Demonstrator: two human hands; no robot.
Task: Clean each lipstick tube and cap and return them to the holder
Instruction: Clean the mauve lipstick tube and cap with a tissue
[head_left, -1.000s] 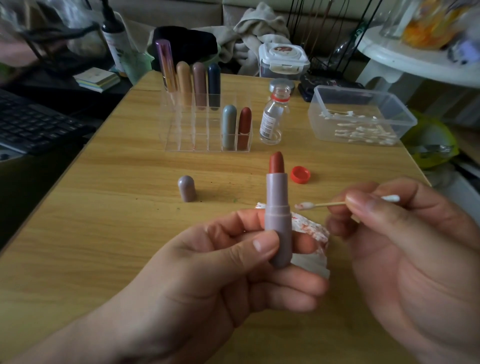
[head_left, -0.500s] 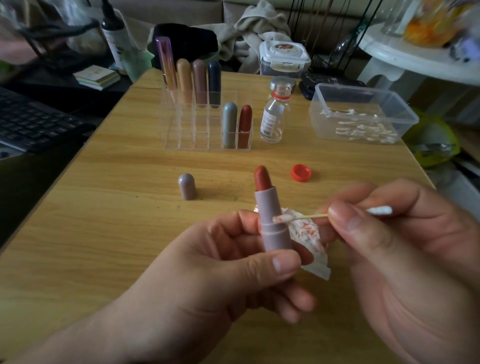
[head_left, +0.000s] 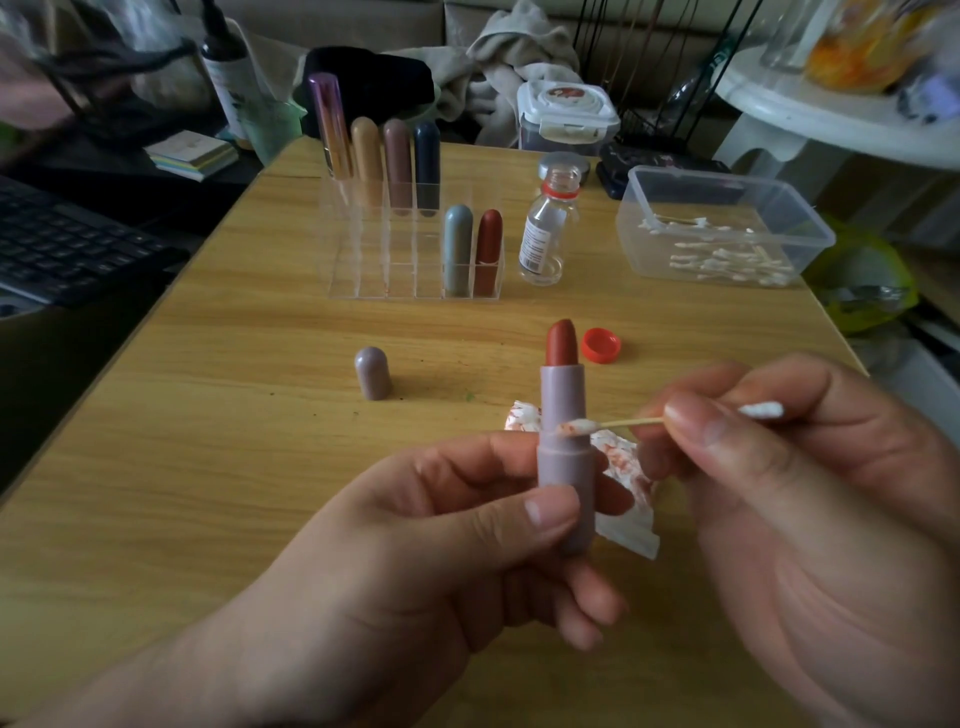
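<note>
My left hand (head_left: 415, 551) grips an open mauve lipstick tube (head_left: 563, 415) upright, its red bullet raised. My right hand (head_left: 810, 499) pinches a cotton swab (head_left: 618, 425); the swab's stained tip touches the tube's collar. The tube's mauve cap (head_left: 372, 372) stands on the table to the left. The clear acrylic holder (head_left: 379, 260) stands farther back with several capped lipsticks in it, four along its back row and a grey and a red one at front right.
A stained tissue (head_left: 623, 467) lies under my hands. A red bottle cap (head_left: 601, 344), an open small glass bottle (head_left: 548, 228) and a clear tub of cotton swabs (head_left: 722, 228) stand at the right. A keyboard (head_left: 62, 244) lies beyond the table's left edge.
My right hand brought the swab tip leftward from beside the tube onto its collar. My left hand shifted the tube slightly and keeps it upright.
</note>
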